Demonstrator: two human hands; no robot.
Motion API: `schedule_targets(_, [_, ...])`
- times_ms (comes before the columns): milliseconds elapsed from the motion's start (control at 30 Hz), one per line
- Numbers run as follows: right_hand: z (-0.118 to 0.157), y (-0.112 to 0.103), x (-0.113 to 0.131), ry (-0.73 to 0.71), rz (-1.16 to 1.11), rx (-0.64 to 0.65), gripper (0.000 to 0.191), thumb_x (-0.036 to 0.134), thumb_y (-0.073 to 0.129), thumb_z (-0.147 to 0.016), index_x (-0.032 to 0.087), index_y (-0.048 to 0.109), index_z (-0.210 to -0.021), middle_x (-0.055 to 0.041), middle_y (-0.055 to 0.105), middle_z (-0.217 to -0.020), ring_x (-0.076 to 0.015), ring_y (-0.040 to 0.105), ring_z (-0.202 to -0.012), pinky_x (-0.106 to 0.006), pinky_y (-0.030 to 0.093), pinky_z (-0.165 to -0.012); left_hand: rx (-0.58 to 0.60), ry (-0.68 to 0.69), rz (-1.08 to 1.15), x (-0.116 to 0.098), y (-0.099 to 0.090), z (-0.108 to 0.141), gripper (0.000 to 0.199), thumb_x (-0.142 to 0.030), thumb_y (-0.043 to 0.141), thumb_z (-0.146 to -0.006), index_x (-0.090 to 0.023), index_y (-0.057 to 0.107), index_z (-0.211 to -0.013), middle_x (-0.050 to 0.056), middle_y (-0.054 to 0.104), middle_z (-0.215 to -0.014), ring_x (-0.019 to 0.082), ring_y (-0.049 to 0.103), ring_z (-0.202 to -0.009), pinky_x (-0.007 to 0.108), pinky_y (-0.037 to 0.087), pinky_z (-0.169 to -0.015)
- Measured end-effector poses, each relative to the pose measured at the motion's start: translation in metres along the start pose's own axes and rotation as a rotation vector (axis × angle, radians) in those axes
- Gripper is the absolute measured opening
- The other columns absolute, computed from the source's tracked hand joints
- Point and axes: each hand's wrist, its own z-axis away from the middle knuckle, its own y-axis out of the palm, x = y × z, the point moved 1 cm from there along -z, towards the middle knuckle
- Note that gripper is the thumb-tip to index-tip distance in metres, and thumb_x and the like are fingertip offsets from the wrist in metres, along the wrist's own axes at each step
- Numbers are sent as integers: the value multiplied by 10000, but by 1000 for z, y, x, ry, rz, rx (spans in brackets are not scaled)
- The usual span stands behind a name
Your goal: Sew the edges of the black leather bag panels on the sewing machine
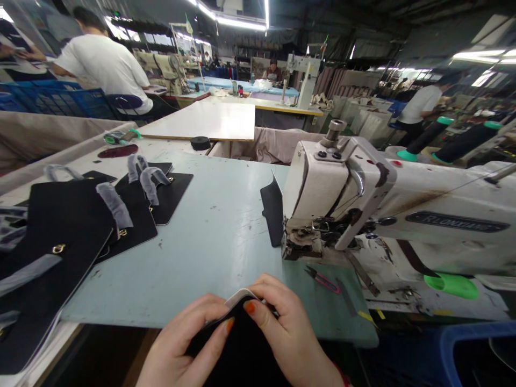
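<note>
Between both hands, at the table's front edge, a black leather-like piece [237,344] with a pale underside is bent upward along its edge. My left hand [193,336] pinches it on the left, thumb on the black face. My right hand [282,328] grips the same edge just beside, thumb pressed on top and fingers behind. The piece's lower part drops out of the picture. Ahead and to the right stands a white sewing machine [322,183]. Another black piece [273,212] leans by the machine's head. Pink-handled thread snips [323,280] lie in front of it.
Black bag panels [68,231] with wrapped handles and gold rings overlap at left on the pale green tabletop [209,226]. A black tape roll [200,143] lies farther back. Thread cones [463,142] stand at right, above a blue bin [447,344]. Co-workers sit beyond.
</note>
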Motion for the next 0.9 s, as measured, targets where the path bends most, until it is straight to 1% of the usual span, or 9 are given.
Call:
schedule_targets(133, [-2, 2, 1, -20, 2, -48, 256, 335, 536, -1011, 215, 748, -933, -2, 564, -810, -126, 545, -778, -233, 391, -691, -18, 10, 10, -2, 1, -2, 148, -190, 593, -916, -261, 614, -1044, 1, 726, -964, 101, 702, -837, 144, 554, -770])
schedule_targets(233, [-2, 2, 2, -24, 12, -31, 257, 326, 526, -1015, 221, 756, -965, -12, 591, -832, -135, 563, -802, -241, 405, -718, -49, -6, 26, -3, 1, -2, 100, -202, 600, -915, -258, 618, -997, -8, 721, -935, 95, 699, -817, 133, 547, -753])
schedule_targets(300, [-1, 1, 2, -14, 9, -18, 252, 325, 526, -1015, 227, 757, -992, -16, 602, -846, -137, 571, -814, -242, 412, -731, -45, -16, 51, -4, 0, -2, 61, -196, 587, -921, -248, 613, -939, -11, 709, -896, 98, 692, -802, 140, 549, -740])
schedule_targets(400, [0, 0, 1, 10, 3, -16, 236, 335, 548, -1004, 232, 761, -1006, -14, 605, -838, -133, 572, -802, -238, 414, -718, -25, -15, 85, -6, -1, -3, 83, -171, 562, -927, -235, 597, -888, -11, 687, -861, 104, 677, -790, 160, 551, -727])
schedule_targets(533, [0, 0, 1, 33, -11, -36, 238, 351, 566, -993, 228, 769, -981, -15, 617, -830, -130, 577, -782, -237, 412, -694, -16, 8, 86, -11, -1, -7, 108, -134, 563, -915, -230, 586, -870, -18, 675, -837, 93, 668, -761, 157, 540, -704])
schedule_targets(700, [2, 0, 2, -15, -12, -74, 222, 304, 561, -991, 216, 764, -969, -18, 626, -830, -130, 586, -781, -240, 425, -708, -24, 32, 79, -17, -1, -11, 113, -125, 575, -902, -229, 604, -870, -13, 682, -834, 96, 675, -758, 159, 540, -709])
schedule_targets(800, [2, 3, 1, -59, 14, -121, 202, 265, 570, -974, 195, 751, -919, -15, 610, -796, -127, 575, -750, -235, 418, -677, -19, 28, 78, -19, -1, -11, 119, -125, 572, -902, -228, 606, -854, -12, 678, -818, 101, 674, -754, 162, 541, -707])
schedule_targets(900, [2, 8, -2, -107, 83, -202, 222, 235, 565, -954, 167, 707, -797, -1, 549, -703, -114, 526, -666, -229, 376, -606, 7, 15, 89, -19, 0, -10, 119, -147, 559, -914, -226, 601, -835, -7, 675, -816, 106, 668, -753, 165, 542, -714])
